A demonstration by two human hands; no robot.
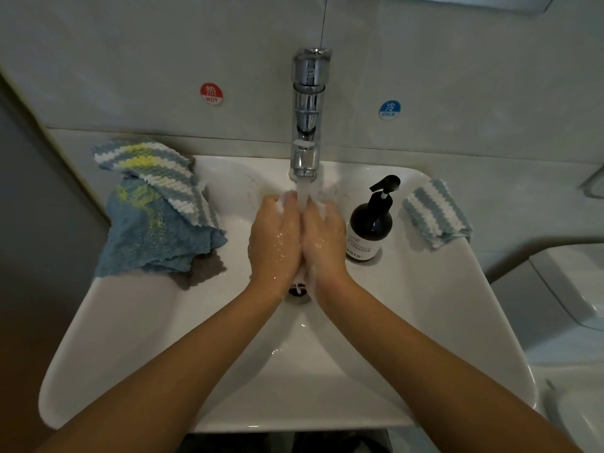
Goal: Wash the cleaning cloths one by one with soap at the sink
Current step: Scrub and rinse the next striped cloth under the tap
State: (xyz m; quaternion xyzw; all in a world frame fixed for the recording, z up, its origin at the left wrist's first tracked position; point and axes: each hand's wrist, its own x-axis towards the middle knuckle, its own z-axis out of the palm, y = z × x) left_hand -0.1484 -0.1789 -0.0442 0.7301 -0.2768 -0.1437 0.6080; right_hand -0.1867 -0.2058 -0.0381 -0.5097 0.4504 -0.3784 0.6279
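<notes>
Both my hands meet under the running water (302, 194) in the middle of the white sink (130, 338). My left hand (274, 237) and my right hand (325, 237) are pressed side by side, wet and foamy, with fingers curled round a white cloth (304, 273). Only small white bits of it show at my fingertips and below my palms. A dark soap pump bottle (369, 230) stands on the rim just right of my right hand.
The chrome tap (307, 109) rises at the back. On the left rim lies a pile: a striped cloth (163, 171) over a blue cloth (153, 237) and a grey one (202, 269). Another striped cloth (436, 214) lies on the right rim. The drain (298, 291) sits below my wrists.
</notes>
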